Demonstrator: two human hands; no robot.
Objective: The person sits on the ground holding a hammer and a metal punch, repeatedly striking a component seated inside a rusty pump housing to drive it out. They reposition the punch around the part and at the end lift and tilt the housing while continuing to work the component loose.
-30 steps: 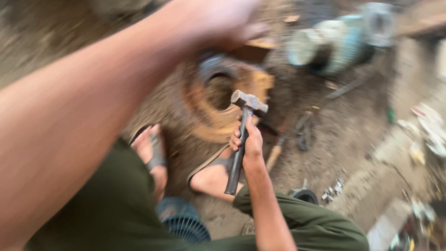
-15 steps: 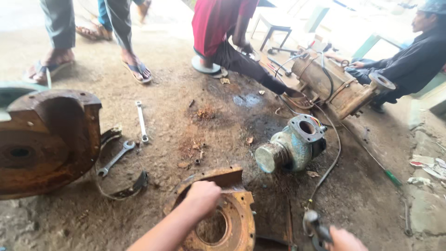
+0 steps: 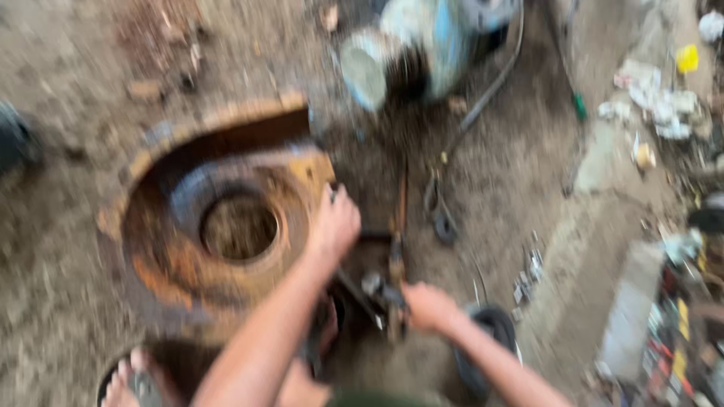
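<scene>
The view is blurred. A large rusty orange round casing (image 3: 219, 226) with a central hole lies on the dirt floor. My left hand (image 3: 332, 224) is closed on the casing's right rim. My right hand (image 3: 427, 306) sits lower right of it, closed on a hammer (image 3: 375, 288) whose dark metal head points left, close to the casing's lower right edge. A long tool with a brownish handle (image 3: 398, 218) lies on the ground between my hands.
A pale blue and white pump body (image 3: 411, 49) lies at the top, a dark hose (image 3: 490, 90) curving past it. Small metal parts (image 3: 528, 267), a dark round object (image 3: 494, 328) and scattered litter (image 3: 656, 98) lie right. My sandalled foot (image 3: 128, 384) is bottom left.
The camera swung up to people and machinery across the yard, then back down. My left hand now grips the casing's rim, and the hammer is held lower, beside the casing.
</scene>
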